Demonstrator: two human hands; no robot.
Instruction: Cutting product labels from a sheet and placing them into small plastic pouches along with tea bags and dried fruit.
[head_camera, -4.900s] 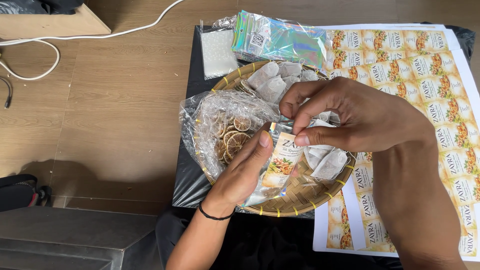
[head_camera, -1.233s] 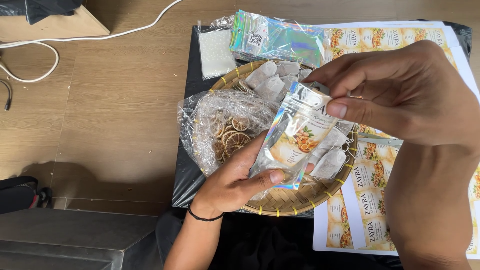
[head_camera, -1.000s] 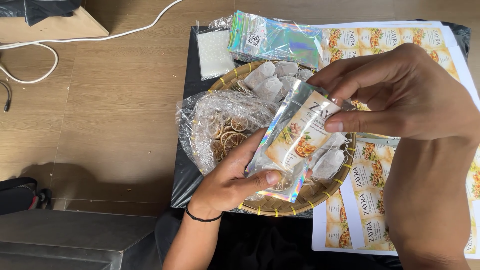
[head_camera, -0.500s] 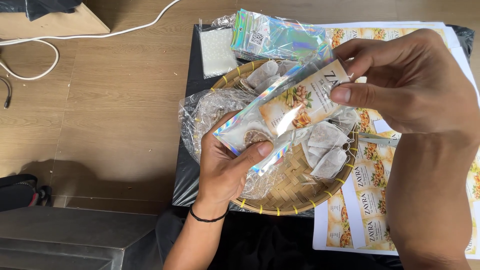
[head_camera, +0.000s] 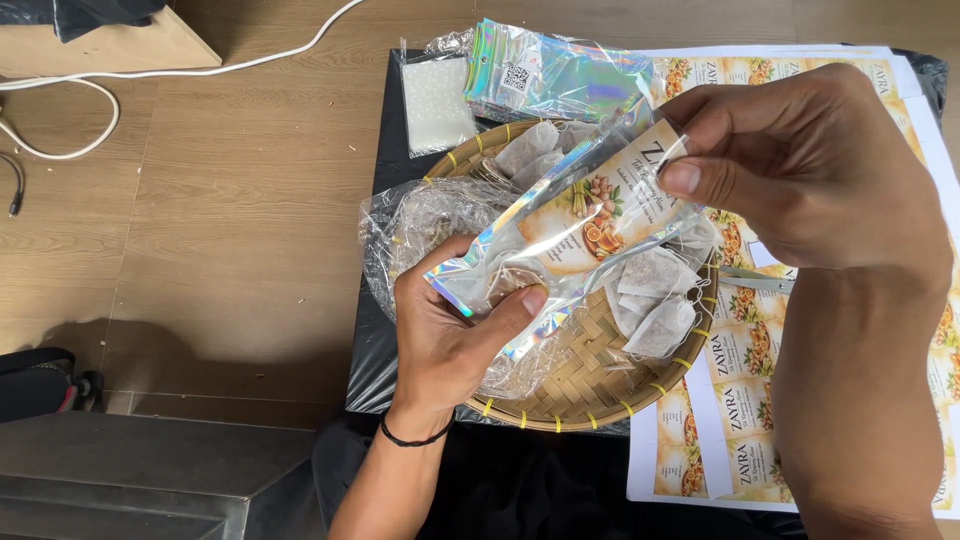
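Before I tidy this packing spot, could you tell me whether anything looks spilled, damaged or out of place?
Nothing looks spilled or damaged. The left hand and right hand hold a holographic pouch tilted over the woven tray; tea bags lie loosely heaped in it.

Black sheet (head_camera: 385, 160) (on wood floor (head_camera: 230, 200)) carries woven tray (head_camera: 590, 390).

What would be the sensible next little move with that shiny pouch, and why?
Probably run the right hand fingers along the pouch's top edge to press it closed. The shiny labelled pouch lies slanted over the woven tray, the left hand gripping its lower end and the right pinching its top; something already seems to sit inside.
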